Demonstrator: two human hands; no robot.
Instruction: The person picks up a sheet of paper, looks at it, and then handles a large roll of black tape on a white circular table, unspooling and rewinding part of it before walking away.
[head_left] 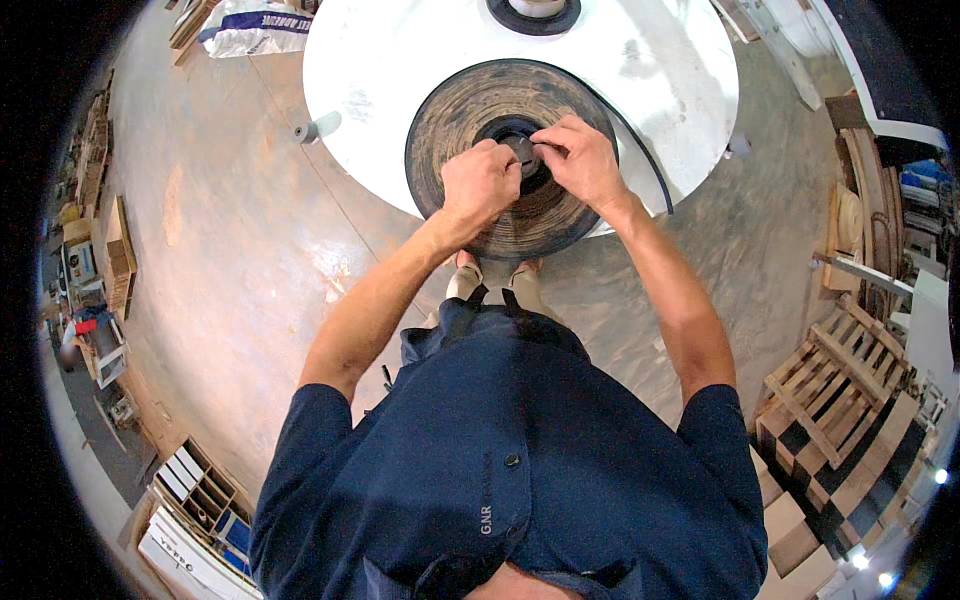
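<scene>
A large flat coil of dark brown-black banding strip [450, 110] lies on a round white table [365, 85], its near edge reaching past the table's rim. From the coil's right side a loose black strip end [645, 150] curves off across the tabletop. Over the coil's dark hollow centre [535, 178], my left hand [480, 182] is closed with its fingers curled inward. My right hand [582, 160] pinches at the opposite side of that centre, thumb and fingertips together. What each hand's fingertips grip is small and partly covered by the fingers.
At the table's far side sits a smaller black roll [538, 18] with a white core. A printed white sack [258, 28] lies on the floor at the far left. Wooden pallets [840, 375] stand on the right; a compartmented shelf [205, 500] is at the lower left.
</scene>
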